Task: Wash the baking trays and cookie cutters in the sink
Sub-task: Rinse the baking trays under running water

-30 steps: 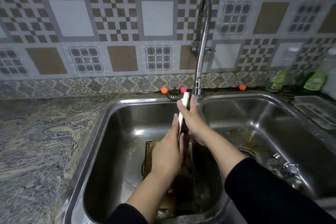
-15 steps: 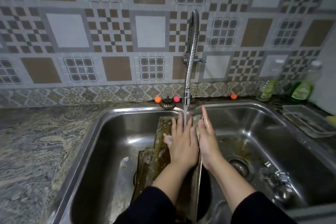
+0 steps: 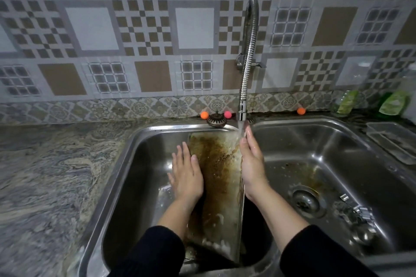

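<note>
- Head view: the baking tray (image 3: 219, 164) stands tilted in the left basin of the sink (image 3: 135, 148), its top edge leaning on the back rim; I see brown baked-on residue over its inner face.
- My left hand (image 3: 186, 175) lies flat, fingers straight, at the tray's left edge; whether the palm presses the metal I cannot tell.
- My right hand (image 3: 253, 164) is also flat and edge-on along the tray's right rim, fingertips under the stream from the faucet (image 3: 247, 56).
- The tray's lower end is hidden behind my dark sleeves (image 3: 157, 252); anything beneath it is too dark to make out.
- In the right basin, the drain (image 3: 307, 201) shows clearly; the shiny metal pieces (image 3: 358, 211) beside it are too blurred to identify.
- At far right, a clear container (image 3: 391, 141) and green-labelled bottles (image 3: 394, 101) are cut off by the frame.
</note>
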